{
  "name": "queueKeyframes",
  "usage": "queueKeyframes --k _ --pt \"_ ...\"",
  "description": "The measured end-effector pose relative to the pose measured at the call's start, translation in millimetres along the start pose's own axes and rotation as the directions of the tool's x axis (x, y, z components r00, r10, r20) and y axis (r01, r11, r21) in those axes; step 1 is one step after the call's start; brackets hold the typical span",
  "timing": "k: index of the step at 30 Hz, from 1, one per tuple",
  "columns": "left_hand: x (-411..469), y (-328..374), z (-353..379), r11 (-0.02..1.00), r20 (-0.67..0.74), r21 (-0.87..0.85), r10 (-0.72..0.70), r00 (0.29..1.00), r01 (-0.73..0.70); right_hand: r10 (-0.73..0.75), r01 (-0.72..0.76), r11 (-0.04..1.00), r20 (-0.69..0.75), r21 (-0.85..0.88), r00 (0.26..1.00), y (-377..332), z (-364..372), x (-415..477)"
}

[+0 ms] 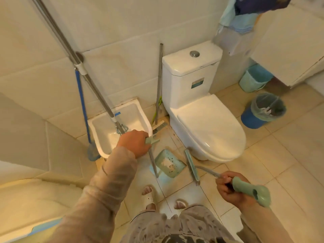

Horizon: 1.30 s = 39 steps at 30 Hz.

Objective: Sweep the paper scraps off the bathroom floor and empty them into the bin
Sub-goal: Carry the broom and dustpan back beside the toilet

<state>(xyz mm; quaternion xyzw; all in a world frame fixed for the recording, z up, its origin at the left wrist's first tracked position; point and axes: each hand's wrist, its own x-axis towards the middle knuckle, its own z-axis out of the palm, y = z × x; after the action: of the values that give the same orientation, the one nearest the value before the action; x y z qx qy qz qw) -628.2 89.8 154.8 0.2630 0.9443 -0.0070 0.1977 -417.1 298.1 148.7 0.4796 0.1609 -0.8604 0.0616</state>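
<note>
**Green dustpan loaded, bin not yet reached**

Tiled floor (263, 155); toilet (206, 130); bin (263, 111) well right of it; dustpan (169, 163) on floor by toilet, scraps (168, 163) inside, light and easily spilled, so carry level by its pole; left hand (134, 143) fingers wrapped round pole top; right hand (229, 187) fist round broom (192, 166) handle.
</note>
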Motion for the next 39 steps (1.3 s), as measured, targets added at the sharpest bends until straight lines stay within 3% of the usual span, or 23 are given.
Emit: queueKeyframes --k 3,6,10,13,15,20,24,29,35,39 --pt "33.3 -4.8 -21.7 0.985 0.003 0.057 0.161 0.987 -0.160 -0.044 0.061 0.990 -0.127 0.130 0.991 3.0 13.1 16.8" --pt "61.5 -2.2 -40.8 0.916 0.075 0.176 0.353 0.933 -0.361 -0.078 0.106 0.973 -0.142 0.206 0.987 9.6 28.8 26.0" --pt "92.4 4.4 -61.0 0.664 0.216 0.391 0.607 0.765 -0.637 -0.062 0.104 0.948 -0.147 0.300 0.987 13.5 46.6 37.2" --pt "115.5 10.8 -71.4 0.429 0.324 0.530 0.695 0.642 -0.731 -0.064 0.115 0.926 -0.151 0.360 0.986 11.8 60.1 42.4" --pt "134.1 13.8 -78.7 0.368 0.367 0.559 0.694 0.620 -0.743 -0.064 0.120 0.924 -0.162 0.363 0.985 8.3 71.1 45.9" --pt "170.8 16.9 -91.5 0.329 0.374 0.618 0.676 0.635 -0.714 -0.013 0.071 0.931 -0.162 0.358 0.987 0.6 77.3 62.4" --pt "190.7 19.8 -91.3 0.380 0.339 0.638 0.642 0.687 -0.670 0.034 0.018 0.935 -0.139 0.354 0.990 -17.5 80.5 77.8" --pt "209.0 30.3 -95.3 0.417 0.358 0.608 0.615 0.703 -0.675 0.053 0.001 0.947 -0.158 0.322 0.986 -31.4 89.4 81.6" --pt "218.1 36.3 -96.8 0.220 0.411 0.680 0.675 0.613 -0.699 0.054 0.030 0.914 -0.196 0.404 0.979 -46.7 87.1 53.7" --pt "230.0 38.0 -102.8 0.157 0.428 0.698 0.691 0.583 -0.699 0.024 0.052 0.850 -0.137 0.524 0.990 -51.7 103.2 54.3"
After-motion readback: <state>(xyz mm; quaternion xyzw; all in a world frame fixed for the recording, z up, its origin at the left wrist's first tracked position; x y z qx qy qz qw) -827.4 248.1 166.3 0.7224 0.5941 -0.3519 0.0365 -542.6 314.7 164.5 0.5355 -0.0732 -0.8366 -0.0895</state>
